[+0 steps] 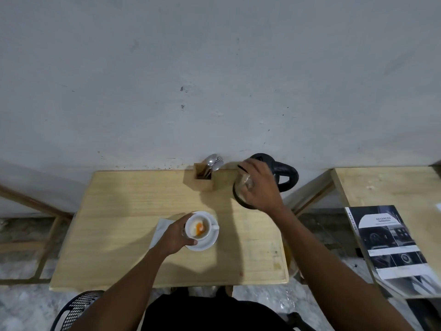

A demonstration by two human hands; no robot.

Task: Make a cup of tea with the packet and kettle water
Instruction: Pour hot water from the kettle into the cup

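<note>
A white cup [208,220] stands on a white saucer [211,243] near the middle of the wooden table [119,211]. An orange and white tea packet [198,228] lies inside the cup. My left hand [177,237] wraps around the cup's left side. At the back right stands a glass kettle [238,194] with a black lid and a black handle [289,177]. My right hand [260,185] is stretched over the kettle's body, left of the handle, with its fingers apart and nothing in them. The hand hides much of the kettle.
A wooden holder [202,181] with spoons [213,161] stands by the wall, left of the kettle. A white napkin [161,229] lies under my left hand. A second table [381,185] at the right carries a magazine [391,242]. A black chair [76,309] is at the lower left.
</note>
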